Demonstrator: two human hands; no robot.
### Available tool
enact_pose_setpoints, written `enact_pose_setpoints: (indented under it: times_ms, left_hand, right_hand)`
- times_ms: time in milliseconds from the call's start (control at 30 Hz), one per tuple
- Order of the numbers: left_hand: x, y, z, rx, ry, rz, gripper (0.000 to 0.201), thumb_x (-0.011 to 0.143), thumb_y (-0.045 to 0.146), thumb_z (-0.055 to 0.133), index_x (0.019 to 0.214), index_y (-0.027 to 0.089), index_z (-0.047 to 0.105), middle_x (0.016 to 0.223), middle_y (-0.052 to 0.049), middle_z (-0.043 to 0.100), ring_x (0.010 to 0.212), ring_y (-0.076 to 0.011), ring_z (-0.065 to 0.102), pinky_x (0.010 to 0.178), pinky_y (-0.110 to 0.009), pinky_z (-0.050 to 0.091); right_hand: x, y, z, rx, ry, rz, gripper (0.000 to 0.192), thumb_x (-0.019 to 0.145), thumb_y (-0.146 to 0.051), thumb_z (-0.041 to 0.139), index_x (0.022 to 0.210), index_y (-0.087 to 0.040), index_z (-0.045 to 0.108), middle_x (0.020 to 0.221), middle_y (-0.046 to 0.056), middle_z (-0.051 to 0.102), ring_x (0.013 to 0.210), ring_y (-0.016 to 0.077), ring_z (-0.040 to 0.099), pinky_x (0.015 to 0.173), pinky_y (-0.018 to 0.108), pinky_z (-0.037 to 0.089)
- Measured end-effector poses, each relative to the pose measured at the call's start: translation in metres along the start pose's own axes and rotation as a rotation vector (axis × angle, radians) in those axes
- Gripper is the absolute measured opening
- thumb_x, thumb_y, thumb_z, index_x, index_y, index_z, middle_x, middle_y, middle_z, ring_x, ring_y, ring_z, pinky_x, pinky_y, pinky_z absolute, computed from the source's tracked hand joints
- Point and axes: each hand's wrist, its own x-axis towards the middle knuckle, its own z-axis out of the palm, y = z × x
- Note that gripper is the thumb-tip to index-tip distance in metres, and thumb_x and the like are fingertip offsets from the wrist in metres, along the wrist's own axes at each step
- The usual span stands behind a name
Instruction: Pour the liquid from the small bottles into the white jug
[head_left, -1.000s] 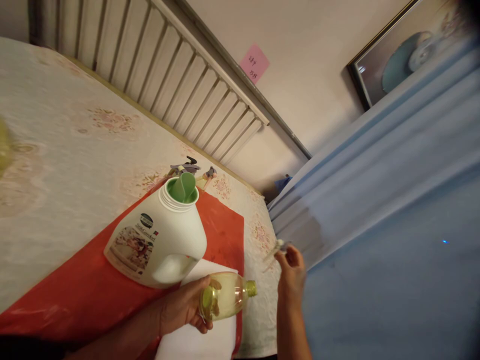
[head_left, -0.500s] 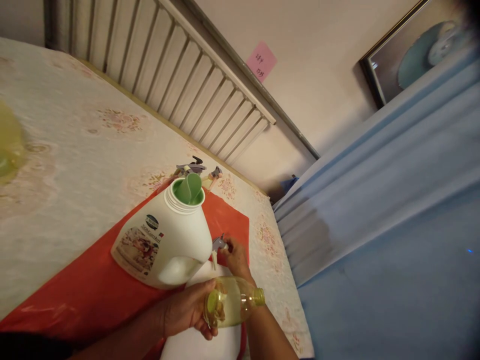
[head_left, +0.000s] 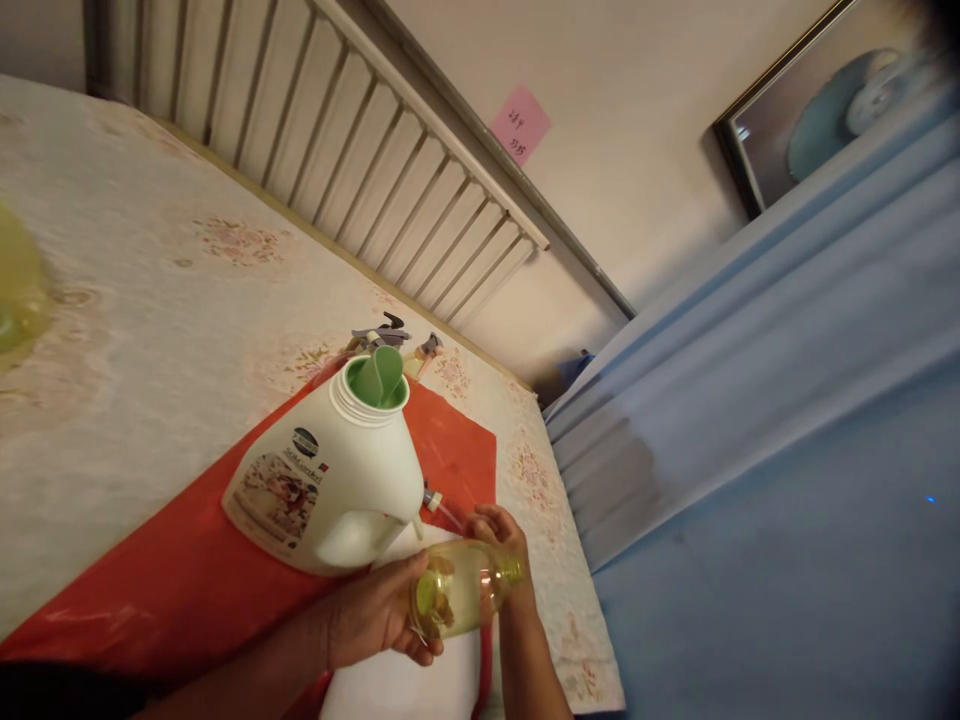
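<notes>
My left hand (head_left: 382, 615) is closed round the base end of a clear yellow plastic bottle (head_left: 465, 595), which lies tilted on its side with its uncapped neck to the right. Just behind that neck is my right hand (head_left: 504, 540), its fingers loosely curved and partly apart; whether it touches the neck is hidden. A grey spray head (head_left: 430, 498) lies on the red sheet, its thin tube running toward my right fingertips. Close by on the left stands a big white jug (head_left: 337, 480) with a green pouring spout (head_left: 381, 378) in its mouth.
A red plastic sheet (head_left: 165, 540) covers part of the flowered cloth (head_left: 150, 200). Beneath my hands is a white surface (head_left: 409, 685). More spray heads (head_left: 381, 332) stand behind the jug. A radiator (head_left: 360, 130) and blue curtain (head_left: 750, 480) border the area.
My right hand has let go of the spray head and drawn back toward the bottle's neck. The spray head now lies on the red sheet. The bottle has stayed in my left hand.
</notes>
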Motion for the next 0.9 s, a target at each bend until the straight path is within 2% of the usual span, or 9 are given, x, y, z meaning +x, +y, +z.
enact_pose_setpoints:
  times_ms: [67,100,233,333,400,567,667,767,900]
  left_hand:
    - [0.001,-0.001,-0.001,-0.008,-0.012,0.023,0.055,0.088,0.06,0.049,0.122,0.018,0.057,0.098,-0.009,0.069,0.069,-0.0187,0.068,0.066,-0.034,0.051]
    - [0.001,-0.001,-0.001,-0.01,-0.018,0.035,0.054,0.088,0.06,0.049,0.123,0.018,0.057,0.099,-0.01,0.068,0.071,-0.019,0.068,0.068,-0.034,0.051]
    - [0.001,0.001,0.001,-0.012,-0.037,0.058,0.052,0.091,0.056,0.047,0.125,0.019,0.058,0.105,-0.01,0.068,0.08,-0.0199,0.068,0.074,-0.033,0.05]
    - [0.0,0.002,0.002,0.012,-0.062,0.06,0.052,0.092,0.053,0.047,0.129,0.019,0.057,0.113,-0.012,0.068,0.086,-0.0206,0.067,0.078,-0.034,0.049]
    - [-0.002,0.004,0.004,0.043,-0.079,0.067,0.051,0.092,0.051,0.047,0.134,0.022,0.053,0.12,-0.013,0.067,0.09,-0.021,0.067,0.081,-0.035,0.048]
    - [-0.008,0.013,0.013,0.128,-0.07,0.12,0.048,0.094,0.046,0.046,0.139,0.028,0.047,0.131,-0.01,0.063,0.111,-0.0235,0.061,0.085,-0.034,0.046]
    - [-0.007,0.015,0.015,0.191,-0.031,0.172,0.046,0.093,0.043,0.05,0.135,0.027,0.051,0.134,-0.01,0.061,0.121,-0.027,0.055,0.094,-0.039,0.044]
    - [-0.002,0.011,0.01,0.233,0.045,0.234,0.039,0.089,0.039,0.057,0.126,0.024,0.057,0.13,-0.01,0.063,0.122,-0.0303,0.055,0.098,-0.043,0.043]
    - [0.005,0.004,-0.003,0.331,0.089,0.282,0.046,0.083,0.044,0.065,0.123,0.022,0.058,0.123,-0.01,0.067,0.12,-0.0346,0.056,0.099,-0.046,0.041]
  right_hand:
    - [-0.02,-0.005,-0.006,0.087,0.032,0.041,0.036,0.083,-0.049,0.061,0.099,-0.018,0.065,0.086,0.007,0.073,0.07,0.0195,0.067,0.065,0.033,0.054]
    - [-0.03,-0.008,-0.008,0.227,0.061,0.088,0.036,0.082,-0.049,0.065,0.098,-0.017,0.066,0.084,0.007,0.073,0.069,0.0189,0.067,0.065,0.032,0.053]
    - [-0.06,-0.016,-0.011,0.46,-0.025,0.1,0.038,0.083,-0.05,0.066,0.102,-0.017,0.069,0.099,0.01,0.074,0.087,0.0231,0.069,0.079,0.035,0.054]
    - [-0.071,-0.016,-0.011,0.384,-0.066,0.059,0.046,0.076,-0.041,0.077,0.115,-0.02,0.065,0.114,0.01,0.071,0.102,0.0261,0.066,0.088,0.036,0.053]
    - [-0.073,-0.013,-0.01,0.325,-0.103,0.023,0.05,0.072,-0.039,0.081,0.116,-0.02,0.065,0.117,0.01,0.07,0.109,0.0276,0.064,0.091,0.037,0.052]
    - [-0.071,-0.005,-0.007,0.341,-0.138,-0.014,0.059,0.07,-0.043,0.082,0.121,-0.021,0.063,0.119,0.01,0.07,0.111,0.0296,0.064,0.095,0.042,0.051]
    - [-0.071,-0.007,-0.009,0.339,-0.154,-0.018,0.063,0.069,-0.046,0.082,0.122,-0.02,0.062,0.12,0.012,0.069,0.112,0.0309,0.063,0.096,0.044,0.05]
    - [-0.074,-0.013,-0.011,0.315,-0.166,0.004,0.059,0.068,-0.048,0.083,0.117,-0.02,0.065,0.117,0.012,0.07,0.11,0.0311,0.064,0.095,0.043,0.051]
    - [-0.077,-0.018,-0.012,0.293,-0.172,0.025,0.058,0.065,-0.051,0.084,0.111,-0.02,0.067,0.115,0.012,0.071,0.109,0.0317,0.065,0.093,0.043,0.052]
